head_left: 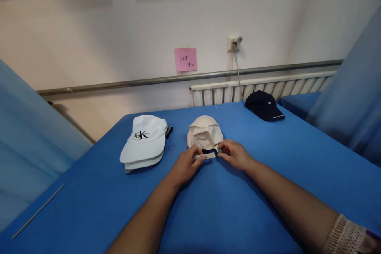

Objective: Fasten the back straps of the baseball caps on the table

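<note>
1. We have the beige cap (205, 129) lying on the blue cover (190, 218), its back opening turned towards us; we take it as our landmark for everything else.
2. Our left hand (187, 163) is at the near left edge of the beige cap, thumb and fingers closed in a narrow pinch on its pale strap (210, 155). The strap's free end points rightward, just beside our other fingertips.
3. Our right hand (237, 155) is at the near right edge of the beige cap, also narrowed to a pinch, gripping the side of the opening by a small buckle (220, 151). We cannot tell whether the strap's end touches the buckle.
4. Left of the beige cap, and apart from it, we see a stack of white caps (145, 137), the top one bearing dark "CK" letters.
5. To the right of the beige cap and farther back, we see a dark cap (262, 105) with small pale marks on its front and brim.
6. Well to the left of the beige cap and nearer to us, a thin stick (38, 211) lies along the cover.
7. Beyond the beige cap we see a radiator (220, 95), a metal rail (133, 83) and, above them, a pink note (186, 59).
</note>
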Action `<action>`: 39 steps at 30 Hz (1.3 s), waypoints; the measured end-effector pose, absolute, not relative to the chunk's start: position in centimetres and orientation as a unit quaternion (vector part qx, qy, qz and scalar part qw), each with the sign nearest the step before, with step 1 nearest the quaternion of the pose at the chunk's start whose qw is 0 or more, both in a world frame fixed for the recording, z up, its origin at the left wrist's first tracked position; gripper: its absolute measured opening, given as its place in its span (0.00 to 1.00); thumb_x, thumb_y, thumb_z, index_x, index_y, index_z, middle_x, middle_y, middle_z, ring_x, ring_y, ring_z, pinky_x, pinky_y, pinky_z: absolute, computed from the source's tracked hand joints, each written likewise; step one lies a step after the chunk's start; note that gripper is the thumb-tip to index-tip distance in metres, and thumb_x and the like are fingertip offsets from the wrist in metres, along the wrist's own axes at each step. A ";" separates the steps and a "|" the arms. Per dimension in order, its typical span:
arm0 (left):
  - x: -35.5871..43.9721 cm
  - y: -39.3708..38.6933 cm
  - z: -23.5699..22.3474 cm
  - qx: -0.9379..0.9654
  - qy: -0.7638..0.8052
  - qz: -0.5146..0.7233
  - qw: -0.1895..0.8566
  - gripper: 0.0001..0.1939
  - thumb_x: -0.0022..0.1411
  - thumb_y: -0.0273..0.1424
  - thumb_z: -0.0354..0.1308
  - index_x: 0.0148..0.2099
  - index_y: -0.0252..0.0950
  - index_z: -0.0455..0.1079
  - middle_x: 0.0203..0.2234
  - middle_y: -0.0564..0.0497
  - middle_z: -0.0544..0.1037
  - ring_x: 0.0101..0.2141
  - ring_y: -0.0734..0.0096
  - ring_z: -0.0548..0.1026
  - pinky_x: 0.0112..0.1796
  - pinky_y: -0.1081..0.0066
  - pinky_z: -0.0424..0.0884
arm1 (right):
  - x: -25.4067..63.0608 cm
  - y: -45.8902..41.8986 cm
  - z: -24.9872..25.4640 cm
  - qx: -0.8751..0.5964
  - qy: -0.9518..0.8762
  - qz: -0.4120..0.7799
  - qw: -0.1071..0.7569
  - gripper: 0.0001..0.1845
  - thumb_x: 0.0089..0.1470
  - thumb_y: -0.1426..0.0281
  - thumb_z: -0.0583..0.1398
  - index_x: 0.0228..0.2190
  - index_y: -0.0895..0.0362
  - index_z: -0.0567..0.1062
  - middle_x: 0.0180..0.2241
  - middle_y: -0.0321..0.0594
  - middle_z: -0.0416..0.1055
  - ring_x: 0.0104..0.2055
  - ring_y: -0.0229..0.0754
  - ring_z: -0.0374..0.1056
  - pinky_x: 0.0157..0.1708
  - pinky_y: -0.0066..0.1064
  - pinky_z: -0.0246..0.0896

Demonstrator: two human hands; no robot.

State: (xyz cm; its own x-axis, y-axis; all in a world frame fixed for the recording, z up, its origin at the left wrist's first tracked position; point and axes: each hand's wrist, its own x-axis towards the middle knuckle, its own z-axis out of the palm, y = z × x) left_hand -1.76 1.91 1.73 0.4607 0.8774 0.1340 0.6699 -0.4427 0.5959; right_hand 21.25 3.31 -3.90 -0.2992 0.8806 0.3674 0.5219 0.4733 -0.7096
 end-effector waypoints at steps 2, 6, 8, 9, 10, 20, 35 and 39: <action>-1.7 1.7 1.6 0.826 0.461 0.225 0.233 0.11 0.64 0.38 0.51 0.37 0.36 0.68 0.31 0.51 0.75 0.32 0.69 0.71 0.35 0.70 0.64 | 21.0 2.8 -3.5 -0.427 -0.789 0.234 0.374 0.06 0.52 0.74 0.61 0.34 0.55 0.70 0.34 0.36 0.68 0.33 0.37 0.65 0.34 0.29 0.61; -1.5 1.7 1.0 0.833 0.453 0.247 0.200 0.09 0.64 0.33 0.52 0.37 0.36 0.71 0.33 0.49 0.76 0.35 0.67 0.72 0.37 0.68 0.66 | 20.8 2.2 -3.0 -0.392 -0.819 0.220 0.358 0.07 0.54 0.74 0.59 0.36 0.55 0.69 0.35 0.38 0.68 0.35 0.39 0.65 0.37 0.30 0.61; -1.4 1.7 0.7 0.834 0.439 0.266 0.201 0.10 0.65 0.32 0.49 0.40 0.37 0.72 0.35 0.49 0.77 0.37 0.66 0.73 0.41 0.68 0.66 | 20.8 2.1 -2.8 -0.392 -0.830 0.199 0.345 0.06 0.54 0.74 0.59 0.36 0.54 0.70 0.36 0.39 0.68 0.37 0.40 0.65 0.37 0.31 0.61; -1.4 1.7 0.6 0.833 0.435 0.275 0.203 0.11 0.66 0.32 0.48 0.41 0.37 0.72 0.36 0.49 0.77 0.39 0.66 0.73 0.42 0.68 0.66 | 20.9 2.0 -2.7 -0.396 -0.833 0.187 0.339 0.06 0.54 0.73 0.59 0.36 0.54 0.70 0.37 0.39 0.67 0.37 0.40 0.65 0.38 0.31 0.61; -1.3 1.7 0.5 0.830 0.434 0.282 0.206 0.11 0.67 0.31 0.47 0.42 0.37 0.72 0.36 0.49 0.77 0.39 0.67 0.73 0.42 0.68 0.66 | 20.9 2.0 -2.7 -0.403 -0.834 0.176 0.334 0.05 0.55 0.73 0.60 0.36 0.54 0.70 0.37 0.39 0.67 0.37 0.40 0.65 0.37 0.31 0.60; 0.3 0.8 0.7 0.803 0.476 0.270 0.236 0.11 0.67 0.36 0.47 0.38 0.36 0.66 0.26 0.53 0.75 0.29 0.71 0.71 0.35 0.70 0.64 | 21.1 2.5 -3.7 -0.384 -0.796 0.249 0.395 0.06 0.54 0.70 0.61 0.36 0.54 0.72 0.34 0.38 0.68 0.33 0.38 0.66 0.35 0.32 0.63; 0.7 0.3 0.2 0.830 0.475 0.233 0.176 0.13 0.66 0.33 0.48 0.33 0.37 0.71 0.29 0.50 0.76 0.35 0.66 0.70 0.40 0.68 0.61 | 20.7 2.3 -4.9 -0.407 -0.744 0.344 0.402 0.05 0.54 0.68 0.58 0.36 0.54 0.71 0.32 0.36 0.73 0.33 0.39 0.69 0.36 0.31 0.65; 0.7 0.6 -0.3 0.821 0.476 0.250 0.193 0.11 0.65 0.33 0.49 0.34 0.36 0.70 0.29 0.51 0.76 0.34 0.67 0.70 0.38 0.69 0.62 | 20.6 2.2 -5.0 -0.416 -0.763 0.336 0.364 0.07 0.54 0.68 0.59 0.37 0.55 0.70 0.31 0.36 0.71 0.31 0.38 0.68 0.33 0.30 0.64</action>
